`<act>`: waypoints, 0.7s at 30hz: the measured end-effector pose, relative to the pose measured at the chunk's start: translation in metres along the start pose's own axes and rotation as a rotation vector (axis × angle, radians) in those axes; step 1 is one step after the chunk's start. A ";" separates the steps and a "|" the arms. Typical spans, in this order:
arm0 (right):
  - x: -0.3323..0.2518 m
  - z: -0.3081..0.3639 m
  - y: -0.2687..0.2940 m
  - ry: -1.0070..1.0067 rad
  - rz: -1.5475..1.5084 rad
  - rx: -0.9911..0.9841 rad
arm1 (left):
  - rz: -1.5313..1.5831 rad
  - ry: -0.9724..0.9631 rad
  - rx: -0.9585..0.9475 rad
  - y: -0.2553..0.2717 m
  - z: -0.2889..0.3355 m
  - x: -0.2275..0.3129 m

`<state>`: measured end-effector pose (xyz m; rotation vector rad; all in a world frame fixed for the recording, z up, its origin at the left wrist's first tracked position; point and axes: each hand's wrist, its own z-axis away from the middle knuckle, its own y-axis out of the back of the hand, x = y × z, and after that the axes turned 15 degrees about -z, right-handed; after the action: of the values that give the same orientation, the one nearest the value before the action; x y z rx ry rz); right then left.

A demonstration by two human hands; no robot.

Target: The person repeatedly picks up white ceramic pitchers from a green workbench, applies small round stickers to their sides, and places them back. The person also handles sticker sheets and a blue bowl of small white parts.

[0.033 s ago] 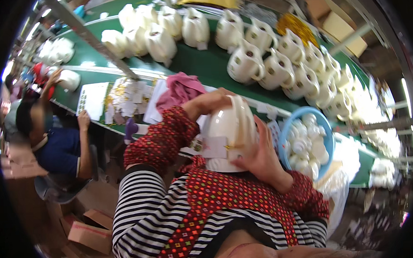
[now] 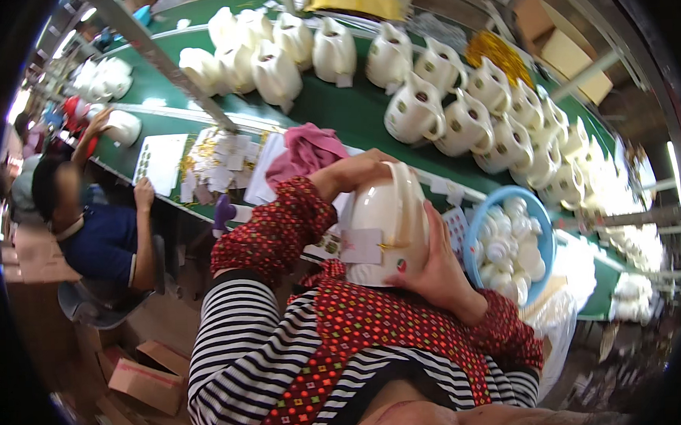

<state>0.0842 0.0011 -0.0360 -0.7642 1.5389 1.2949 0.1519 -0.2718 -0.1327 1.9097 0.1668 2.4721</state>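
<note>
A glossy cream-white jug (image 2: 376,207) lies on its side against my body, its handle facing up. My left hand (image 2: 363,168) is wrapped over its far end. My right hand (image 2: 438,263) cups its right side, with the thumb near the lower edge. Tied to the handle by a gold string is a pale paper tag (image 2: 362,246). A small red and green sticker (image 2: 401,265) shows on the jug beside my right thumb. Just past my left wrist a crumpled pink cloth (image 2: 304,155) rests on white sheets.
To the right stands a light-blue basin (image 2: 474,271) of white lids (image 2: 503,243). Rows of similar jugs (image 2: 414,114) fill the green table (image 2: 336,106) beyond. Gold-stringed tags (image 2: 220,161) lie at left, near a seated co-worker (image 2: 98,238). A metal post (image 2: 159,61) slants across.
The whole view has shifted slightly. My right thumb has moved off the small sticker, which now shows. Both hands still hold the jug.
</note>
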 end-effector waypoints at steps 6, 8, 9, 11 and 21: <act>0.029 0.019 0.030 -0.225 -0.331 0.076 | -0.409 -0.285 0.334 0.064 0.007 0.065; 0.040 0.028 0.039 -0.302 -0.377 0.176 | -0.769 -0.330 0.643 0.084 0.018 0.095; 0.050 0.032 0.042 -0.337 -0.415 0.185 | -0.901 -0.365 0.770 0.096 0.017 0.094; 0.070 0.041 0.047 -0.411 -0.495 0.241 | -1.069 -0.301 0.879 0.115 -0.001 0.095; 0.081 0.062 0.059 -0.506 -0.566 0.424 | -1.311 -0.221 0.833 0.214 -0.142 -0.061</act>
<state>0.0197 0.0845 -0.0893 -0.4912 1.0259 0.6395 0.0416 -0.5003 -0.2068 1.3130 1.8918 1.2937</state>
